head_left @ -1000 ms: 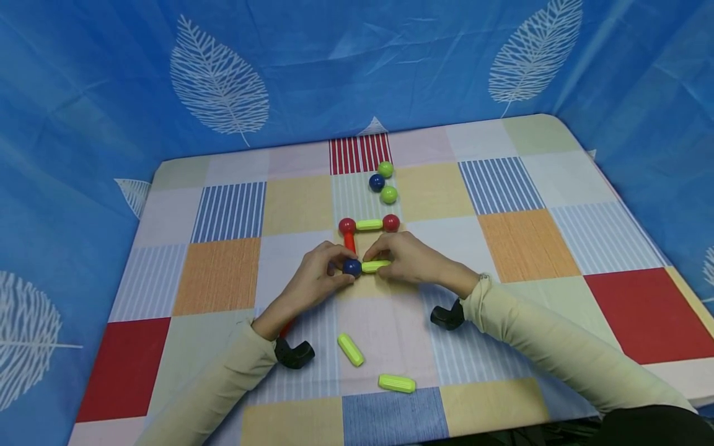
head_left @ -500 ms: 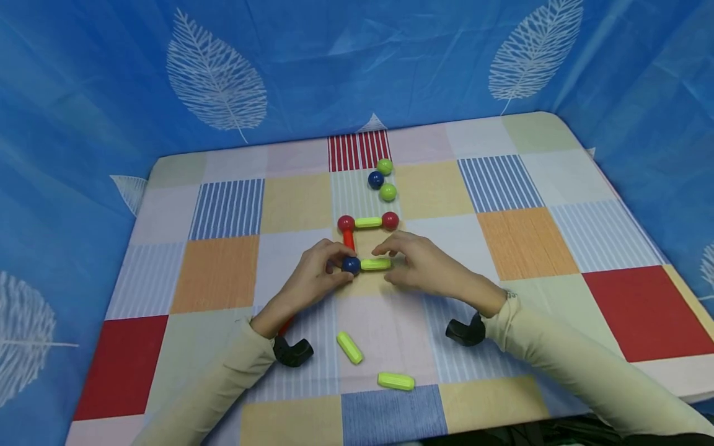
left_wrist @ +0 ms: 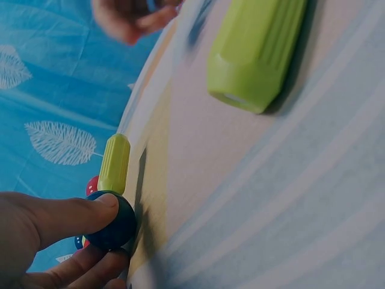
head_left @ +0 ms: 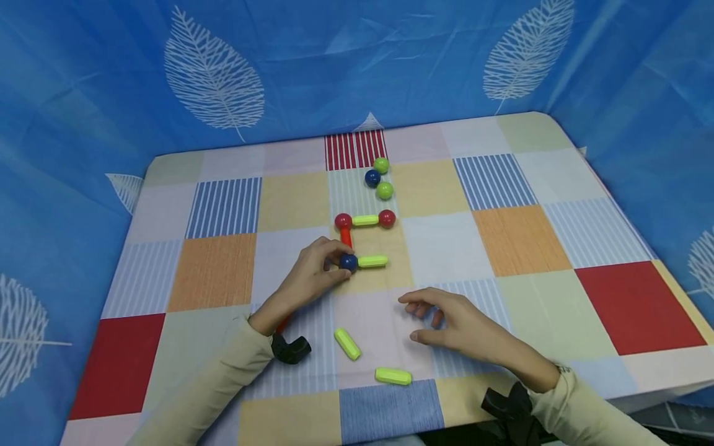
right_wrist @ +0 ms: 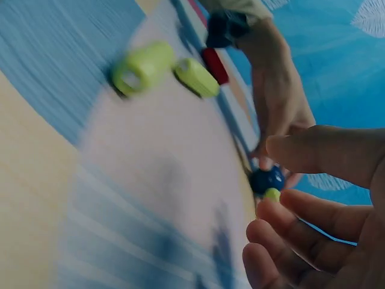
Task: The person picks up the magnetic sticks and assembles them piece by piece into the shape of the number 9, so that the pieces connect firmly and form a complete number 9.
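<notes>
Blue ball (head_left: 348,262) sat pinched by the left hand (head_left: 307,275) just beside the red rod (head_left: 346,238) in the head view; the right hand (head_left: 465,328), loosely spread, empty, had released the lime rod (head_left: 372,261), which I took as seated. Left wrist: fingers (left_wrist: 72,270) hid part of the ball. Right wrist: one loose rod (right_wrist: 143,67) looked blurred.

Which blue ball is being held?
The nearer blue ball, pinched by the left hand and touching a green rod; the other blue ball sits farther back beside two green balls.

The held ball (head_left: 348,262) is showing navy, its rod (head_left: 372,262) lime green; the patchwork tablecloth (head_left: 521,241) is mixing stripes with solids; white leaves (head_left: 214,71) are patterning the blue curtain (head_left: 362,62)
</notes>
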The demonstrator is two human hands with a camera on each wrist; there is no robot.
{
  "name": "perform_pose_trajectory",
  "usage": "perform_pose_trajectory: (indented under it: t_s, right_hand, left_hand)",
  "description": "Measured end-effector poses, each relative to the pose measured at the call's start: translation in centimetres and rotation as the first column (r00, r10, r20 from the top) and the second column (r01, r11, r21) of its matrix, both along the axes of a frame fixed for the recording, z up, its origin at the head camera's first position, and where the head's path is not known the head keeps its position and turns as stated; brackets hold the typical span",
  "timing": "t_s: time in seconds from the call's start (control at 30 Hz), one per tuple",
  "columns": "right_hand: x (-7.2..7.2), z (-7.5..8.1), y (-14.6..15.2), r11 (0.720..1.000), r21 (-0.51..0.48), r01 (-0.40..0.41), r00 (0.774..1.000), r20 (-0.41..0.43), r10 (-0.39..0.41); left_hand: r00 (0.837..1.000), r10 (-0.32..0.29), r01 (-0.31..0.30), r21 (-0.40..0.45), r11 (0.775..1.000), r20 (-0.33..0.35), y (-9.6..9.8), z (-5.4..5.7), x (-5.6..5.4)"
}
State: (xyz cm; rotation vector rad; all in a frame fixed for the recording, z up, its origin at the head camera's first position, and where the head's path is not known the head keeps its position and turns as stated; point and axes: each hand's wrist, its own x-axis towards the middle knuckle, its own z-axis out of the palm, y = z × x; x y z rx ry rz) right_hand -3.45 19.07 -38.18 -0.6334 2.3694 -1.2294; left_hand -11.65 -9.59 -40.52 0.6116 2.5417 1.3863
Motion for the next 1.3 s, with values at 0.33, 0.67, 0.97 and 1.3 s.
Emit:
perform_pose_trajectory:
  t_s: [0.33,0.67,0.97,1.3]
  right_hand:
    - [3.6,-1.3,-1.1,0.996,-0.026,-0.091,0.994,0.058,0.092]
    - [4.4,-1.5,-1.9,0.993,0.011,-0.117,0.991,0.071,0.116]
    - [4.4,-1.7,-2.5,0.987,0.034,-0.155,0.988,0.035,0.154]
    - [4.1,-1.8,-2.6,0.987,0.002,-0.161,0.986,0.049,0.161]
  left_hand:
    - [1.000,0.011,-0.011,-0.010,1.000,0.000,-0.1,-0.2,-0.2]
    - [1.000,0.015,-0.015,-0.009,1.000,0.004,-0.1,-0.5,-0.2]
    - [1.000,0.013,-0.013,-0.006,1.000,0.006,0.0,-0.1,-0.1]
    - [1.000,0.009,-0.009,-0.008,1.000,0.011,0.2,0.1,0.0]
